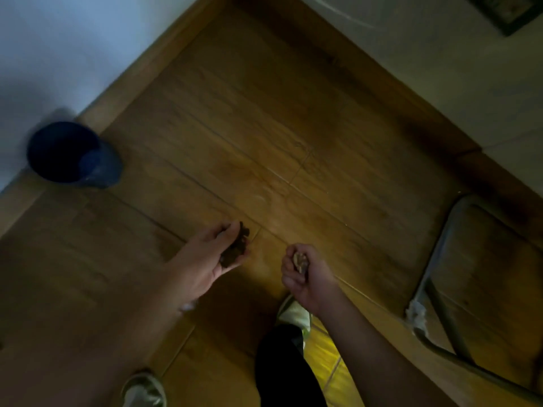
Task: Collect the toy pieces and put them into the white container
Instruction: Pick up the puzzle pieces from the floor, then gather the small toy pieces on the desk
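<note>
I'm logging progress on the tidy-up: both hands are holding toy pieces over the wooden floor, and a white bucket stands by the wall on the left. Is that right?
Not quite: the bucket by the wall on the left is dark blue, not white, as the head view shows. The rest holds: the left hand holds dark toy pieces and the right hand grips lighter pieces over the wooden floor.

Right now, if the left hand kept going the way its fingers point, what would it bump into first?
Probably just the bare wooden floor. The left hand, holding dark toy pieces, points up-right; nothing else shows there, though depth is unclear.
</note>
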A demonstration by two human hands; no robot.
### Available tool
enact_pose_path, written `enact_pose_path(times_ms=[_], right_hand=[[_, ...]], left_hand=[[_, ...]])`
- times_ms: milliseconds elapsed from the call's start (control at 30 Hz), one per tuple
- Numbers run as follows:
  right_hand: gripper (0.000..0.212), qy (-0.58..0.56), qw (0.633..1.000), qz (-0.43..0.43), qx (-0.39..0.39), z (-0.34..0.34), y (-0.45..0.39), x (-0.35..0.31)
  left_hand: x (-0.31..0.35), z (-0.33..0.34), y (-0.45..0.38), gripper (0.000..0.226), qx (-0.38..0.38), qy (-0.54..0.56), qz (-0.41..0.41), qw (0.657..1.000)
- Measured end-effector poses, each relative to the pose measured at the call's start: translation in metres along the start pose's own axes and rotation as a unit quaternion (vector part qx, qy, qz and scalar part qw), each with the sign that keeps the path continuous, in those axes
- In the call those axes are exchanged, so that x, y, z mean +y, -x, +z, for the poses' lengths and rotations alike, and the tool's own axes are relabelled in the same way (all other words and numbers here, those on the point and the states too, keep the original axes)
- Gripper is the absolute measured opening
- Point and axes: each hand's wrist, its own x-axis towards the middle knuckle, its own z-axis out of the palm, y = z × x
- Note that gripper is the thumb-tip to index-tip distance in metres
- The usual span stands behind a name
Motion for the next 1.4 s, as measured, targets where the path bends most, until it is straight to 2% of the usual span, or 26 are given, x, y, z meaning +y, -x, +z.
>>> enact_pose_path(times_ms=[233, 433, 667, 800, 900, 1100, 1167, 1233, 1400], right_hand=[[0.019, -0.073, 0.997, -0.020, -0.020, 0.060, 0.117, -0.017], [0.011, -0.080, 0.995, -0.043, -0.032, 0.131, 0.184, -0.032], [0.007, -0.095, 0.994, -0.044, -0.010, 0.171, 0.270, -0.051], [0.010, -0.062, 0.998, -0.026, -0.006, 0.174, 0.319, -0.081], [0.013, -0.024, 0.999, -0.024, -0.016, 0.175, 0.352, -0.112], [0.010, 0.007, 0.999, -0.021, -0.035, 0.185, 0.410, -0.186], [0.016, 0.006, 0.999, -0.020, -0.034, 0.187, 0.426, -0.208], [0.017, -0.011, 0.999, -0.025, -0.034, 0.192, 0.440, -0.226], [0.019, -0.056, 0.996, -0.058, -0.030, 0.196, 0.472, -0.261]], left_hand=[[0.034, 0.030, 0.116, 0.039, -0.052, -0.023, 0.009, 0.998], [0.074, 0.054, 0.203, 0.038, -0.060, -0.040, 0.029, 0.997], [0.089, 0.078, 0.301, 0.027, -0.022, -0.003, 0.019, 1.000], [0.086, 0.103, 0.349, 0.024, 0.022, -0.037, 0.028, 0.999], [0.089, 0.134, 0.376, 0.025, 0.043, -0.062, 0.046, 0.996], [0.114, 0.219, 0.419, 0.026, 0.042, -0.106, 0.082, 0.990], [0.126, 0.248, 0.431, 0.024, 0.034, -0.141, 0.102, 0.984], [0.138, 0.279, 0.441, 0.022, 0.017, -0.187, 0.121, 0.975], [0.152, 0.341, 0.442, 0.021, -0.053, -0.143, 0.141, 0.978]])
